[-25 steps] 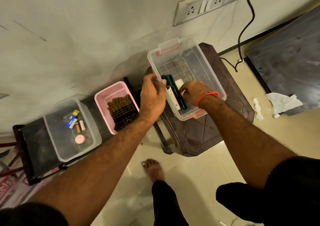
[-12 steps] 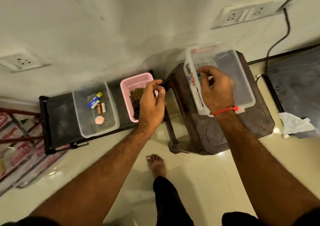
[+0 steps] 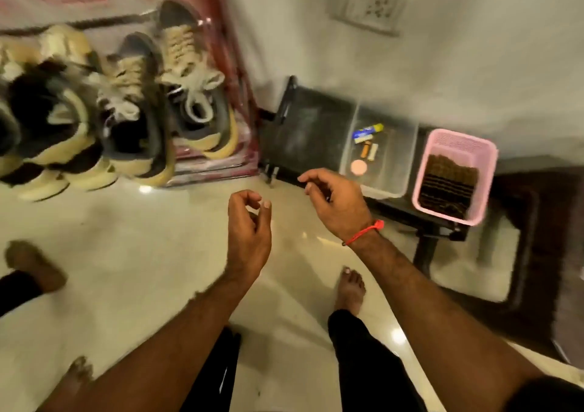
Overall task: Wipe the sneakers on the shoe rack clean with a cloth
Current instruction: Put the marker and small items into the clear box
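Sitting blurred on the red-framed shoe rack (image 3: 235, 73) at its right end, grey-and-cream laced sneakers (image 3: 189, 89). Brown folded cloth (image 3: 447, 187) lies in pink plastic basket (image 3: 483, 158) on black bench's (image 3: 303, 133) right end. Left hand (image 3: 249, 231) and right hand (image 3: 336, 201) hover loosely curled, holding nothing.

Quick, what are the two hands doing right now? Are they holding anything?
Left hand: fingers loosely curled, holding nothing, so open.
Right hand: fingers loosely curled over the floor, holding nothing, so open.
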Motion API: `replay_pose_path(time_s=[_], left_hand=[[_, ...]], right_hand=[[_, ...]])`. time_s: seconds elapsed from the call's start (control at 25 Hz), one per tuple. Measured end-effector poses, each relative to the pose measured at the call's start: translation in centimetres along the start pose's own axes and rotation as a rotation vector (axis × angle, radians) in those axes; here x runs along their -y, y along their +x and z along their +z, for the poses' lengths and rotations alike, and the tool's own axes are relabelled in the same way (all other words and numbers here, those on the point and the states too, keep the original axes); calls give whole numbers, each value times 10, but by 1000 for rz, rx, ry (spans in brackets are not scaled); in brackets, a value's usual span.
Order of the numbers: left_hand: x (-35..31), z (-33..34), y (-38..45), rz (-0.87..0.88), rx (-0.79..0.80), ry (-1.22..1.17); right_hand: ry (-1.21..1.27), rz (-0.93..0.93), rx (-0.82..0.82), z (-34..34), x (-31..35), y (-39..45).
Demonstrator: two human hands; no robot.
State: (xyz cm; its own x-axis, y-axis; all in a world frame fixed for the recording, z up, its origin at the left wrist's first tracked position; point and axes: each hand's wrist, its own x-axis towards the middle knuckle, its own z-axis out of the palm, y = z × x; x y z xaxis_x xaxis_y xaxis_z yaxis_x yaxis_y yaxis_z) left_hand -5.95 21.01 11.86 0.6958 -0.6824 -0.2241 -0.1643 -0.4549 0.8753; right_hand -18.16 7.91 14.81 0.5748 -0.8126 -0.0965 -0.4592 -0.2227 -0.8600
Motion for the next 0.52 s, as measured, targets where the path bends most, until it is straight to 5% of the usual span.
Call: replay_pose_path(time_s=[0.2,0.52], left_hand=[[110,-168,-17,-163,-297,26],[268,-302,-108,-539,-440,3]], right_hand=[[-94,-149,437,192,74,9],[-154,-222,839,405,125,-52]])
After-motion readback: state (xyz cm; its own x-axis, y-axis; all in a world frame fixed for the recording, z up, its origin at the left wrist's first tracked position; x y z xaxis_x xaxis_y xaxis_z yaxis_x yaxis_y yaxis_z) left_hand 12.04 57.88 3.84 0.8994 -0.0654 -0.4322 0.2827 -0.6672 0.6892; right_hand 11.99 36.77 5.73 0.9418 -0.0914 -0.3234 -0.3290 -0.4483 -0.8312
